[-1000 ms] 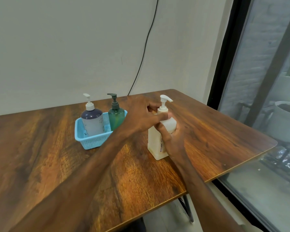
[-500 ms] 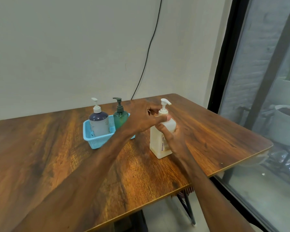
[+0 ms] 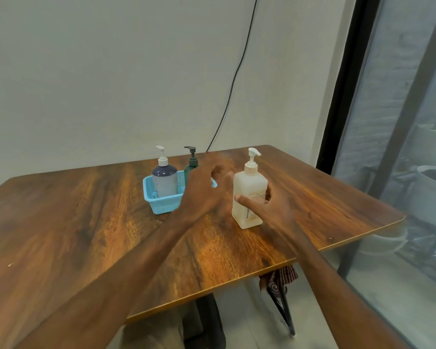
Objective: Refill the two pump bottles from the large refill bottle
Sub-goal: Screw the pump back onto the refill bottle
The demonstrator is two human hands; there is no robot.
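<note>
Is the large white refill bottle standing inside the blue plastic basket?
No: the white refill bottle stands on the wooden table beside the blue basket.

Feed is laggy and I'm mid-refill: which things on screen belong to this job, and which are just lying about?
For the job: large cream square refill bottle with white pump; navy-and-grey pump bottle; green pump bottle with dark pump; pale blue plastic mesh basket holding those two.
Lying about: patterned cloth under the brown wooden table; pale planter pot outside the window.
</note>
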